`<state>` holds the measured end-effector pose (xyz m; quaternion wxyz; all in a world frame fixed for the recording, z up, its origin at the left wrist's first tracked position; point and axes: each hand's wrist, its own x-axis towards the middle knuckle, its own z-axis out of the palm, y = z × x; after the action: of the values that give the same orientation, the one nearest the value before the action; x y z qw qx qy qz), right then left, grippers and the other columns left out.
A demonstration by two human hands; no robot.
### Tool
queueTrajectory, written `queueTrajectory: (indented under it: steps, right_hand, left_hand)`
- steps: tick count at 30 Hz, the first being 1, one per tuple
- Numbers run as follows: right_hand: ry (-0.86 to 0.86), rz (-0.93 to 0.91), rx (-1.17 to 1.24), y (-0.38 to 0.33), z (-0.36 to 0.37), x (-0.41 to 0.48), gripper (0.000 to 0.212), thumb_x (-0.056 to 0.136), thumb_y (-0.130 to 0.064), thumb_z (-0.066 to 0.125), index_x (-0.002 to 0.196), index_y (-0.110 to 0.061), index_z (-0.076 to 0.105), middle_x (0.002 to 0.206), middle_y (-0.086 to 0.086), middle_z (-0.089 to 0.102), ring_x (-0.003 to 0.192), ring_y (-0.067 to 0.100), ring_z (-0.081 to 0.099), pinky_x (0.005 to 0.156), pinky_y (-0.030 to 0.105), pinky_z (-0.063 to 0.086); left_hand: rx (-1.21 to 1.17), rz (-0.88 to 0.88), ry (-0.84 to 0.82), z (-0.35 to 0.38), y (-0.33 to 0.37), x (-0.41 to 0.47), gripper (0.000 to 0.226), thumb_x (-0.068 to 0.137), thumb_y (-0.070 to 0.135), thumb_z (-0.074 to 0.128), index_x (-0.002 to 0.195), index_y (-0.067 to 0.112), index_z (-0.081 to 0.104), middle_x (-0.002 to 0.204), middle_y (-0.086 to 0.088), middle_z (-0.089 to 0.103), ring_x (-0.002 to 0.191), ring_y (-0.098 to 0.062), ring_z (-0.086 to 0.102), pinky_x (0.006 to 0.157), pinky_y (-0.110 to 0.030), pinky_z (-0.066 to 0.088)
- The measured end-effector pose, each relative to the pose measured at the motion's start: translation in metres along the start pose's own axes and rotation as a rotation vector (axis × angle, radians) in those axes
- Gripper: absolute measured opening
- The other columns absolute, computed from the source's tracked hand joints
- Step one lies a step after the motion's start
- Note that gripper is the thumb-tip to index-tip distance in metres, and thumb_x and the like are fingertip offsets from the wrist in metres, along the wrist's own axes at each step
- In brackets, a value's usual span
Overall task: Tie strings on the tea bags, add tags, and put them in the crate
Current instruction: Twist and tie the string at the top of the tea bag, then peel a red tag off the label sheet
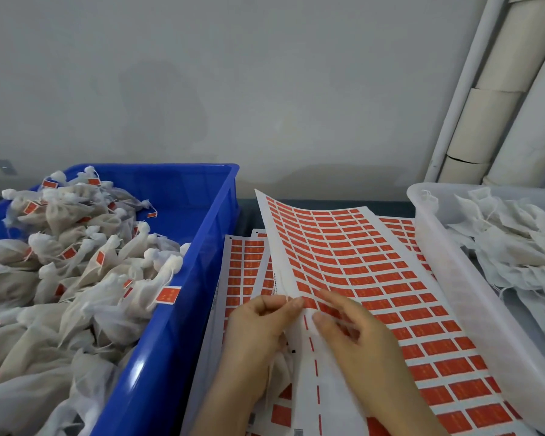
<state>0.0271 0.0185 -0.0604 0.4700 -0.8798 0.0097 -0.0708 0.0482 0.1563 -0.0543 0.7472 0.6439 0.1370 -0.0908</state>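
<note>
Left hand point(258, 322) at sheet point(375, 262) edge, apparently.

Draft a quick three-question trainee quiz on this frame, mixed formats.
1. True or false: the tagged tea bags lie in the blue crate.
2. The tags on the top sticker sheet are: A green, B red, C yellow.
3. Fill in: the untagged bags sit in the pale bin on the person's ___ side.
Key: 1 true; 2 B; 3 right.
</note>
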Motion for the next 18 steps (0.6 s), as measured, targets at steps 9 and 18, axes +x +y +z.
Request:
queueTrajectory:
  steps: [9, 18]
  right_hand:
    - [0.155, -0.177, 0.065, -0.016, -0.011, -0.004, 0.022, 0.069, -0.053, 0.048, 0.090, -0.056, 0.048, 0.088, -0.040, 0.049, 0.091, -0.027, 0.047, 0.067, -0.008, 0.036]
    - [0.158, -0.211, -0.046, -0.016, -0.008, -0.007, 0.016, 0.070, -0.049, 0.059, 0.075, -0.051, 0.044, 0.074, -0.039, 0.047, 0.069, -0.014, 0.051, 0.062, -0.002, 0.034]
  left_hand:
    - [-0.140, 0.076, -0.105, 0.005, 0.005, -0.005, 0.022, 0.058, 0.025, 0.072, 0.077, 0.014, 0.067, 0.086, -0.003, 0.073, 0.081, -0.021, 0.072, 0.061, -0.030, 0.057]
    - [-0.010, 0.192, -0.146, 0.007, 0.006, -0.007, 0.024, 0.062, 0.034, 0.068, 0.078, 0.015, 0.067, 0.071, 0.001, 0.071, 0.051, -0.009, 0.063, 0.045, -0.017, 0.047]
